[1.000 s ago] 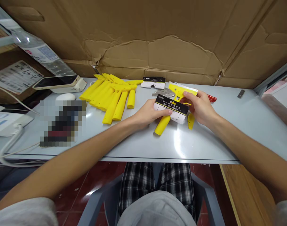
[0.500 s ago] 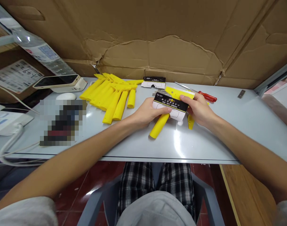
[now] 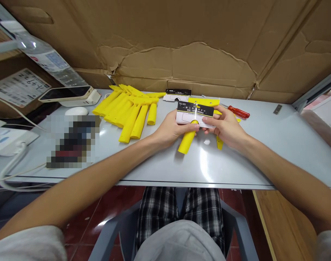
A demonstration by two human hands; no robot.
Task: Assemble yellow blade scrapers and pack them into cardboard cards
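A black-and-white printed header card (image 3: 193,109) is held over the table between both hands, with the yellow handle (image 3: 186,142) of a scraper poking out beneath it. The scraper's yellow head shows above the card's top edge. My left hand (image 3: 169,129) is closed on the card's left side, its thumb lying by the top of the handle. At the card's right end, my right hand (image 3: 230,127) pinches it between thumb and fingers. Under the right hand lies another yellow piece (image 3: 219,143), mostly hidden.
Several yellow scraper handles (image 3: 133,113) lie heaped at left. Behind are another card (image 3: 177,95) and a red screwdriver (image 3: 238,112); a small metal plate (image 3: 277,108) lies right. A phone (image 3: 65,93), white mouse (image 3: 76,111) and bottle (image 3: 46,54) stand left. Cardboard (image 3: 181,40) closes the back.
The card has turned from a tilt to nearly level and now lies closer around the handle. The handle has shifted slightly right and up. My right thumb has moved down onto the card.
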